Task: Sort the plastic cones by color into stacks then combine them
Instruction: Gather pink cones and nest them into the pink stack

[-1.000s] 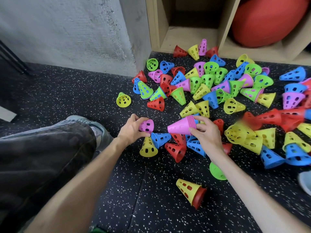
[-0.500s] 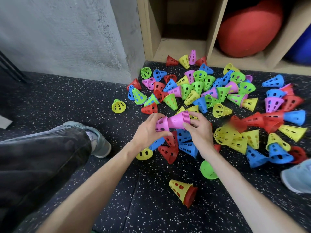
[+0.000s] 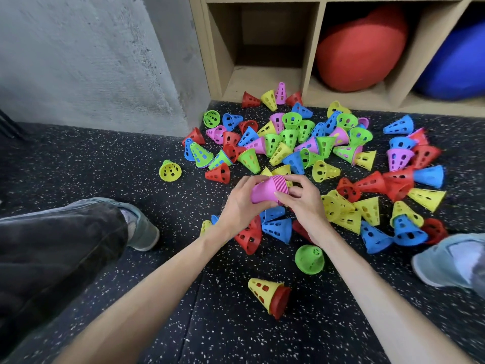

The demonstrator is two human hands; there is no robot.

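Your left hand (image 3: 240, 206) wraps the narrow end of the pink stack (image 3: 269, 189); your right hand (image 3: 304, 203) pinches its ribbed wide end. The stack lies horizontal between both hands above the floor (image 3: 105, 164), scattered cones (image 3: 301, 143) just beyond
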